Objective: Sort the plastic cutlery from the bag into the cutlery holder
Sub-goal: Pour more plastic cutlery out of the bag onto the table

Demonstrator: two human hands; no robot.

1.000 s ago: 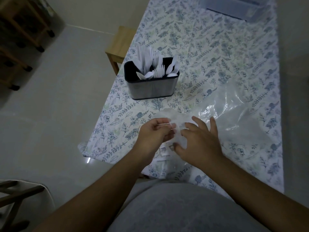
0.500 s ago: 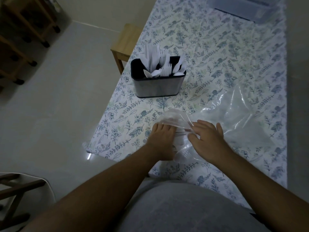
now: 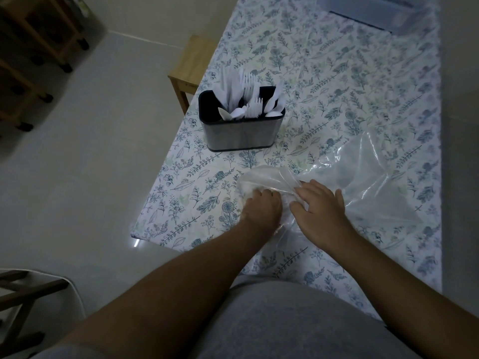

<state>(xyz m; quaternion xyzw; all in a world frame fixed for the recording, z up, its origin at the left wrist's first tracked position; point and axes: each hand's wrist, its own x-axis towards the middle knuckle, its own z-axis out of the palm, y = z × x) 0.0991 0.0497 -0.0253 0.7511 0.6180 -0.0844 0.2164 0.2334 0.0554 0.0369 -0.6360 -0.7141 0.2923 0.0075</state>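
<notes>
Since one second earlier, both hands had dropped from a raised pinch onto the table surface, and the left hand (image 3: 261, 206) had pushed into the mouth of the clear, crumpled plastic bag (image 3: 363, 177). Left fingers were hidden inside the bag film; whether they were curled on anything could not be told. Right hand (image 3: 320, 207) lay on top of the bag beside the left, fingers bent and pinching a fold of the film, thumb apart to the right. No loose cutlery could be made out inside the bag; the film there was too bunched and reflective.

Bag lay flat along the near right part of the table, its mouth end gathered under the hands, the rest spreading away to the right.

Dark, rounded-rectangular cutlery holder with a grey metallic outer wall (image 3: 241, 136) stood upright beyond the hands, well apart from the bag, near the table's left edge. White plastic cutlery (image 3: 248, 102) stood in it: knives at the left, forks in the middle, spoons in front and at the right. Compartment dividers not discernible.

Table carried a white cloth printed with blue-green leaves and flowers (image 3: 324, 73). Pale translucent box (image 3: 375, 11) sat at the far end. Light wooden stool (image 3: 193, 68) stood on the floor just left of the table. Grey garment filled the lower frame.
</notes>
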